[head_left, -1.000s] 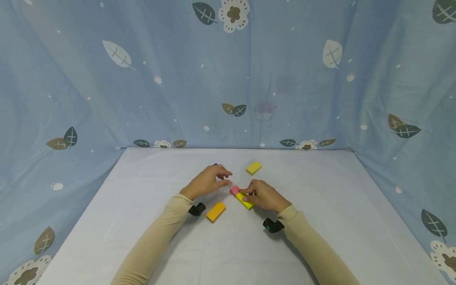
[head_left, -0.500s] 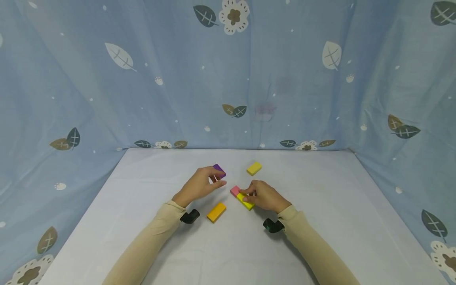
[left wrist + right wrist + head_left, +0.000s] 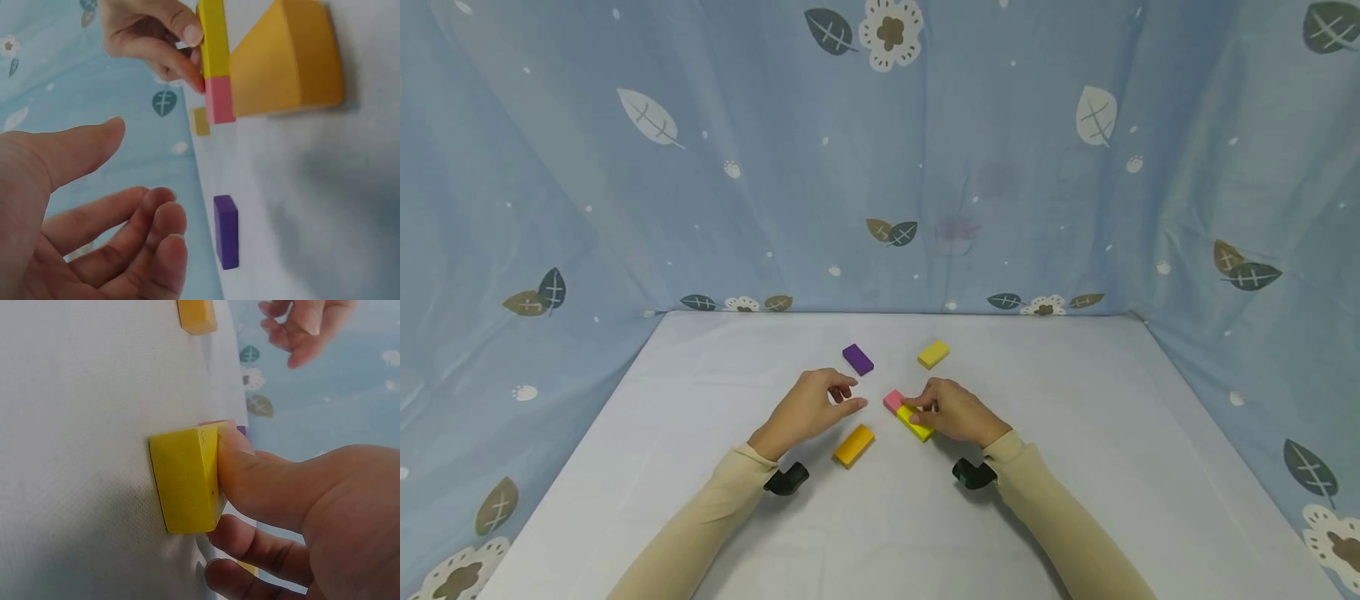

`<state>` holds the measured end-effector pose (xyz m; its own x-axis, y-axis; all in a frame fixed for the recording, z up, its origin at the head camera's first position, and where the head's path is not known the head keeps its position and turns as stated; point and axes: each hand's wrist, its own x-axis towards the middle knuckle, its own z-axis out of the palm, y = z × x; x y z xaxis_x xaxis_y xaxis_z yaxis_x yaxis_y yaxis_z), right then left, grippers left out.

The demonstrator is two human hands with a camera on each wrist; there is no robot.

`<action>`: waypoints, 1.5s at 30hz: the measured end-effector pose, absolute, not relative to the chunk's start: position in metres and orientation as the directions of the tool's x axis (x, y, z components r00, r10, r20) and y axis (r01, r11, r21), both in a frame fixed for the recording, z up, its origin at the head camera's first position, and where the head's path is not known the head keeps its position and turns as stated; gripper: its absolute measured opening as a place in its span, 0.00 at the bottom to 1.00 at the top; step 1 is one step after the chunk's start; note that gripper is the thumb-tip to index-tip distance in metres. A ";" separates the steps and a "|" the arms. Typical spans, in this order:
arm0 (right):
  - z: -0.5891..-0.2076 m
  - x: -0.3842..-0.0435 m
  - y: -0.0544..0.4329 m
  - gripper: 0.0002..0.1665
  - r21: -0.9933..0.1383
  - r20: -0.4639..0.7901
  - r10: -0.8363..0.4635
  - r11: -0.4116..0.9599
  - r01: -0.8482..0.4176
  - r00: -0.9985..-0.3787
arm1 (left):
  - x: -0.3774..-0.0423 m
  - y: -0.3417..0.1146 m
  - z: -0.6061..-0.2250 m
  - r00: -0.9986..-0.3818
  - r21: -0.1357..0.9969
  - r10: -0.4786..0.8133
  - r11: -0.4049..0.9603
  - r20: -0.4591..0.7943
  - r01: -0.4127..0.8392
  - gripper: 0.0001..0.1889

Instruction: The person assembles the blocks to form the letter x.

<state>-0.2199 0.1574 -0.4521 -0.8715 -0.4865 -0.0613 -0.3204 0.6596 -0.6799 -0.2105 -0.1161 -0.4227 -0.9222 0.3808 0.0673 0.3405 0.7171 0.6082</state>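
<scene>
My right hand [image 3: 957, 412] holds a bright yellow block [image 3: 181, 481] between thumb and fingers, low on the white table. Against the far left end of that block lies a pink block [image 3: 219, 100], in line with it; the fingers partly cover the yellow one. My left hand [image 3: 808, 407] hovers just left of the pair, fingers loosely bent and apart, nothing in them. Close to its near side lies an orange block [image 3: 854, 446]. Beyond its fingertips a purple block [image 3: 857, 359] lies flat.
A paler yellow block [image 3: 933, 354] lies farther back, right of the purple one. The white table [image 3: 1075, 400] ends at a blue leaf-print curtain [image 3: 775, 167] at the back and sides. Dark wrist cameras [image 3: 974, 474] hang under both sleeves.
My left hand has drawn back toward the near left, away from the pink block, and the purple block it covered now shows fully. The right hand stays in place on the yellow block.
</scene>
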 end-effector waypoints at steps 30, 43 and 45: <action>-0.450 -0.220 0.156 0.19 -0.667 -0.058 -0.464 0.677 -0.312 -0.884 | -0.187 -0.117 -0.444 -0.897 0.598 0.441 0.727 -0.029 0.338 0.18; -0.452 -0.220 0.156 0.19 -0.678 -0.062 -0.480 0.664 -0.316 -0.875 | -0.184 -0.118 -0.448 -0.882 0.579 0.471 0.721 -0.004 0.382 0.15; -0.452 -0.220 0.156 0.19 -0.675 -0.066 -0.477 0.668 -0.313 -0.876 | -0.183 -0.118 -0.448 -0.882 0.572 0.471 0.724 0.000 0.386 0.14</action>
<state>-0.2200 0.1556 -0.4518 -0.8764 -0.4770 -0.0661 -0.3129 0.6684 -0.6748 -0.1831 -0.1179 -0.4482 -0.8821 0.4711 -0.0004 0.3862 0.7237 0.5719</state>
